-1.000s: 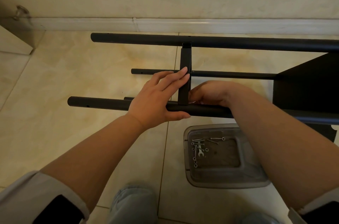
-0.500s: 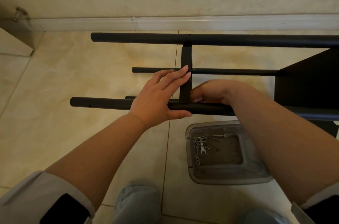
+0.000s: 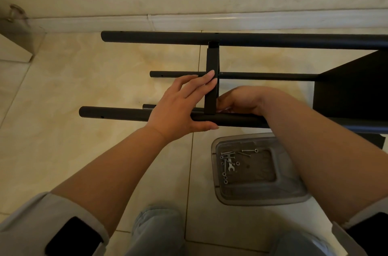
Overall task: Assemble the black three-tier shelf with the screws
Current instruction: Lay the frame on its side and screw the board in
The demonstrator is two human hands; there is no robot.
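Observation:
The black shelf frame lies on its side on the tiled floor. A shelf panel seen edge-on (image 3: 212,71) stands between the far pole (image 3: 273,40) and the near pole (image 3: 117,113). My left hand (image 3: 180,104) lies over the near pole, straight fingers pressed flat against the panel's left face, thumb under the pole. My right hand (image 3: 241,99) is curled right of the panel where it meets the near pole; its fingertips are hidden, so what it holds cannot be seen. Another black shelf (image 3: 352,85) is fixed at the right.
A clear plastic tray (image 3: 289,190) on the floor below my right forearm holds several screws and a small wrench (image 3: 230,166). Two thinner black poles (image 3: 273,76) lie lower in the frame. The wall and skirting run close behind the frame.
Both hands have stayed in place on the panel and near pole. The camera has shifted slightly.

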